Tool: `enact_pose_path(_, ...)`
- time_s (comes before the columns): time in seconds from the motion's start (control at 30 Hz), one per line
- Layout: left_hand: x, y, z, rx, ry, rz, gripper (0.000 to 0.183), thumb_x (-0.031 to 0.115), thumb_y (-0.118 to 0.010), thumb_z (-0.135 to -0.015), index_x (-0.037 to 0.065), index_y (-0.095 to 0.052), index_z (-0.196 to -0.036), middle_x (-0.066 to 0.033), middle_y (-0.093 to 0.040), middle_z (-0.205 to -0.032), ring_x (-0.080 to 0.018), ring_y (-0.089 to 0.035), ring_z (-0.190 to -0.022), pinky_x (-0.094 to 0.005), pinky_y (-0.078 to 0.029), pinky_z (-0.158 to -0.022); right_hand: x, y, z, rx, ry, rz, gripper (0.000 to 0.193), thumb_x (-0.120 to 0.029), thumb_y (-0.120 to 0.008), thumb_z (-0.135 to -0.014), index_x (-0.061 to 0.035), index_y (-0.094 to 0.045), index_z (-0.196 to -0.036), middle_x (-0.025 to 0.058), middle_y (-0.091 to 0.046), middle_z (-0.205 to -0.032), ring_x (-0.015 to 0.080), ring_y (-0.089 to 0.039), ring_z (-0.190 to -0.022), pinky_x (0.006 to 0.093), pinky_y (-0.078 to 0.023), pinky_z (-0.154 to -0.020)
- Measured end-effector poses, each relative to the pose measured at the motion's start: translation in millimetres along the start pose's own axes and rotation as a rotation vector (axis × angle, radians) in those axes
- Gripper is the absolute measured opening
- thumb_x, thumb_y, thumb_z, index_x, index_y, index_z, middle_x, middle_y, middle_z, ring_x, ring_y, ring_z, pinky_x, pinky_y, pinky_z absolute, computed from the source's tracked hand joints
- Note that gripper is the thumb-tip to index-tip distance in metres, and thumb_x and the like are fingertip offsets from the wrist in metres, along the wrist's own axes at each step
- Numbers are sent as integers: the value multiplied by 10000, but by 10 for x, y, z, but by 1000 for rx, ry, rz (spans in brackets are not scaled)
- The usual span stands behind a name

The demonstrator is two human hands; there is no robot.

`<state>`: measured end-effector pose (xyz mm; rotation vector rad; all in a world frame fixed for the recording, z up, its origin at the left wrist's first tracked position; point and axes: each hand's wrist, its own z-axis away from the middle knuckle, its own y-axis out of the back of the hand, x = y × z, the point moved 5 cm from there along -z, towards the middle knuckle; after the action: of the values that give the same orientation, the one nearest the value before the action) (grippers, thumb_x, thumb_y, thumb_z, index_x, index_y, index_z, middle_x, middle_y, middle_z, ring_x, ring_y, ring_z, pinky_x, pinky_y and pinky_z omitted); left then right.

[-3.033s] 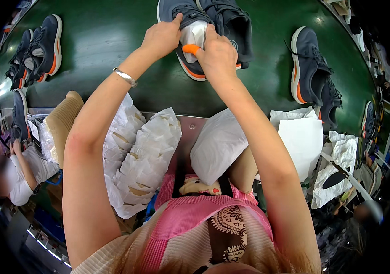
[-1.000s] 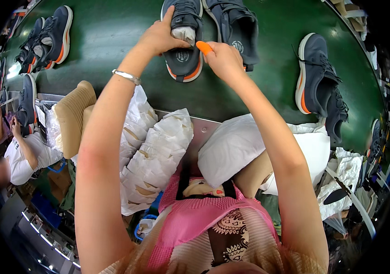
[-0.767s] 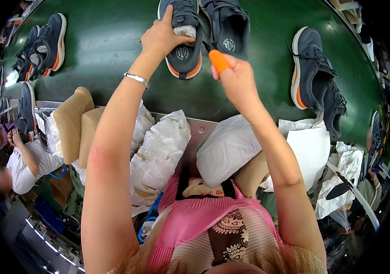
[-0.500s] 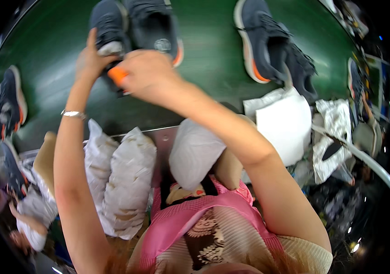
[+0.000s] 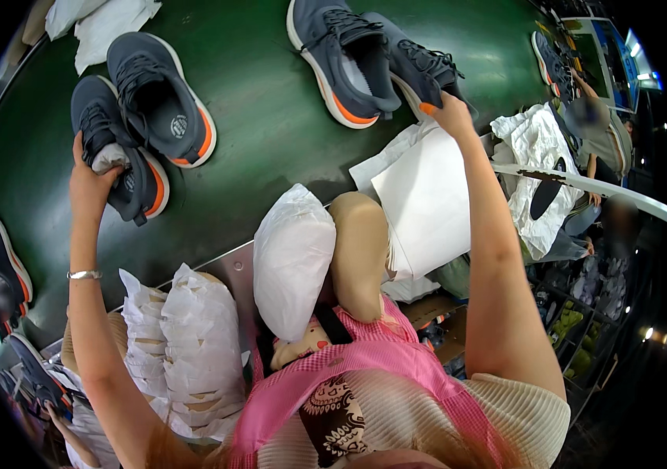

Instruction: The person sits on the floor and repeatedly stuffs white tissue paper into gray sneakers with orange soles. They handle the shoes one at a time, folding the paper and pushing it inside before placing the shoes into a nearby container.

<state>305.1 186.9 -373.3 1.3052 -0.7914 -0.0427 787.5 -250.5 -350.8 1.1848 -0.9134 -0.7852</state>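
A dark grey lace-up sneaker with an orange heel lies on the green work surface at the left. My left hand grips it around the middle, thumb at the crumpled white paper in its opening. Its mate lies against it, opening up. My right hand is closed on the heel end of another grey sneaker at the upper right; an orange patch shows by the thumb, and I cannot tell what it belongs to. That sneaker's mate lies just left of it.
White paper-wrapped forms stand along the near edge, with another wrapped form and a bare tan form before me. White paper sheets lie beneath my right forearm. More sneakers sit far left. Other people work at both sides.
My right hand has left the left-hand pair and moved right to a sneaker of the other pair. My left hand stays on its sneaker. Both pairs appear farther left in view.
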Motion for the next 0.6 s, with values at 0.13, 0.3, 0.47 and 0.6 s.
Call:
enact_pose_path(0.13,6,22,13,3,33,11,946,150,-808,-619,186,-296,-1413,-197,-644,-1051,-345,-638,-942,-393,-506,-790,-322,89,-233,91,140,-161,383,-436,-591,-830,-62,-647,-890,190,-657,-897,381,-612,-895,443,-482,-755)
enact_pose_path(0.3,-313,13,13,-26,-16,47,845,150,-762,-674,182,-334,-1402,-160,-625,-1130,-308,-622,-1014,-368,-477,-863,-1327,22,-487,-18,275,-490,648,-558,-647,-731,24,-646,-1016,189,-664,-984,306,-638,-944,365,-492,-782)
enact_pose_path(0.47,-272,40,-28,-50,-18,22,839,215,-743,-703,224,-303,-1417,-164,-619,-1143,-327,-606,-1043,-389,-468,-885,-1310,-60,-434,-239,87,-370,576,-418,-755,-634,-40,-661,-1059,165,-635,-1111,301,-605,-1054,356,-487,-885)
enact_pose_path(0.6,19,107,20,-125,103,-61,873,261,-750,-693,263,-275,-1425,-174,-619,-1133,-349,-607,-1023,-408,-470,-882,-882,12,-195,-281,25,-810,414,-267,-706,-677,-20,-672,-1008,172,-653,-1014,270,-633,-943,346,-498,-803)
